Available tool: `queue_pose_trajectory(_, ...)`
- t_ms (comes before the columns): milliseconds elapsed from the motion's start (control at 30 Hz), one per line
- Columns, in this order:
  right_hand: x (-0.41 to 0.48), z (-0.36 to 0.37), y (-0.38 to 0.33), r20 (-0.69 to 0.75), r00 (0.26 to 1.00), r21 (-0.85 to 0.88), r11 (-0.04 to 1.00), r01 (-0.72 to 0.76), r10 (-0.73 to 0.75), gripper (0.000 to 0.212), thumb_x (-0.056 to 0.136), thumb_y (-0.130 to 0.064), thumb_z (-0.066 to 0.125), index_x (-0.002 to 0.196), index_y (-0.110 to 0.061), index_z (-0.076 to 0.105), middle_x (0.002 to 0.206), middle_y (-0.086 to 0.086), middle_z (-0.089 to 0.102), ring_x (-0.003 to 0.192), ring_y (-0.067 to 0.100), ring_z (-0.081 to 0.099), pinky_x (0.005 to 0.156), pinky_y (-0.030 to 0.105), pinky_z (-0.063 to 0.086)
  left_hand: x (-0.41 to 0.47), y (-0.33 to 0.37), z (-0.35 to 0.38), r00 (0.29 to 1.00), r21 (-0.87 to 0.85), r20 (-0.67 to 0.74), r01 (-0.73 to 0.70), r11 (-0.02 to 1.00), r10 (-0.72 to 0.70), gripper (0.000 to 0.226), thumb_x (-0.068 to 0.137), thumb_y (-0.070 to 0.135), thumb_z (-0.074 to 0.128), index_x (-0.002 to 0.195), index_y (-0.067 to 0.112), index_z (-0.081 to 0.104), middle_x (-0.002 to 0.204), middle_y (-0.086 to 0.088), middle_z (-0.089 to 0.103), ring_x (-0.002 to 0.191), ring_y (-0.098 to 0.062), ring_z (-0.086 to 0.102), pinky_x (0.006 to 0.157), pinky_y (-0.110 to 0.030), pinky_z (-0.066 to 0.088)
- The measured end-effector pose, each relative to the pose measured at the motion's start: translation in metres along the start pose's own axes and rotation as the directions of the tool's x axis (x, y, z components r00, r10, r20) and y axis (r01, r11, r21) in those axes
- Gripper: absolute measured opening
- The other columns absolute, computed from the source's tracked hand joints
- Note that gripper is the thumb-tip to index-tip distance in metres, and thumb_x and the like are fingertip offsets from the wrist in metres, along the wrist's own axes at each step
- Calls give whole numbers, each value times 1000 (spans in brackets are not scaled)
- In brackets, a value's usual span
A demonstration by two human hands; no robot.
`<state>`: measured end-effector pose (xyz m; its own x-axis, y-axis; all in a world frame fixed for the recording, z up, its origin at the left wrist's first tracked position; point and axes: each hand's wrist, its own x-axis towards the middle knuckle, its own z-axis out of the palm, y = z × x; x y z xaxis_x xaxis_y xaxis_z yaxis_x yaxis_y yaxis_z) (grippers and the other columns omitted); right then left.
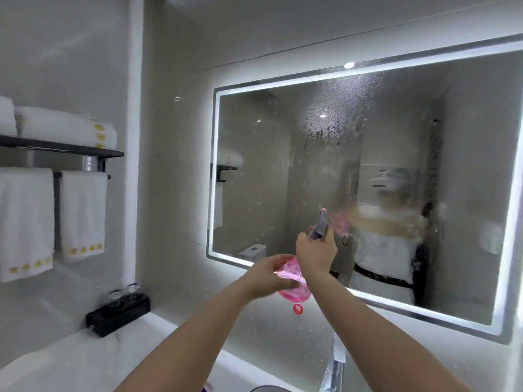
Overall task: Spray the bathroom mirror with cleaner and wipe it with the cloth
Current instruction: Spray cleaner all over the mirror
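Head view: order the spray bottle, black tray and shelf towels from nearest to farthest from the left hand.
1. spray bottle, held in the left hand.
2. black tray, lower left on counter.
3. shelf towels, upper left.

Wall mirror [249, 179] right, towel rack [56, 147] left.
Before it, the spray bottle [294, 292]; under the rack, a tray [119, 315] on the desk [70, 360].

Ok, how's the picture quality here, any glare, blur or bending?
Head view: the lit border of the mirror glares white; spray droplets haze the glass, smearing the reflection; the wide lens bows the mirror's edges; the left hand, right hand and pink spray bottle look slightly soft.
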<state>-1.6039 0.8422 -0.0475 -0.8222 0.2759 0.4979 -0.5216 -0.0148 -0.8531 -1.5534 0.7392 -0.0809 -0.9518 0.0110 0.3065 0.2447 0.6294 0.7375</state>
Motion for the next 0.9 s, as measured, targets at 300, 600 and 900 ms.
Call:
queue_pose_trajectory(300, 19, 54, -27, -107, 991, -95, 993, 73, -83, 12, 73, 0, 50, 79, -10, 48, 68, 1, 48, 62, 18, 44, 68, 31, 38, 31, -5, -56, 986, 8, 74, -152, 988, 151, 65, 78, 23, 73, 137, 21, 46, 130, 3, 57, 115, -13, 55, 99, -28, 42)
queue_pose_trajectory(600, -2, 137, -23, 2, 996, -227, 969, 92, -94, 7, 69, -3, 49, 74, -9, 48, 64, 1, 46, 58, 17, 39, 55, 28, 34, 29, -63, -126, 982, -69, 106, -150, 986, 157, 51, 77, 21, 75, 124, 23, 55, 102, 13, 61, 88, 1, 58, 70, -6, 43)
queue_pose_trajectory(900, -32, 198, 4, 121, 992, -198, 979, 54, -30, 23, 68, -1, 50, 90, -9, 52, 74, 10, 54, 66, 23, 47, 68, 43, 50, 31, -133, -157, 987, -110, 117, -98, 989, 110, 57, 74, 26, 77, 125, 26, 52, 110, 14, 60, 96, 2, 56, 76, -9, 43)
